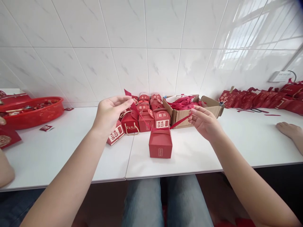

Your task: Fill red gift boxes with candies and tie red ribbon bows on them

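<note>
A small red box (160, 145) stands upright on the white table, with a red ribbon (180, 121) running through its top. My left hand (113, 111) is raised to the upper left of the box, its fingers pinched on one end of the ribbon, which slants down to the box. On the other side, my right hand (203, 121) pinches the opposite end between thumb and fingers. The ribbon spreads out in a V above the box lid. Behind it stand several finished-looking red boxes (162, 118), some with cord handles.
A cardboard box (181, 116) of red ribbons stands behind my right hand. At the left is a red basin (44, 115) of sweets; at the right, a row of red bags (258, 99). Other people's hands rest at both sides of the table (189, 162).
</note>
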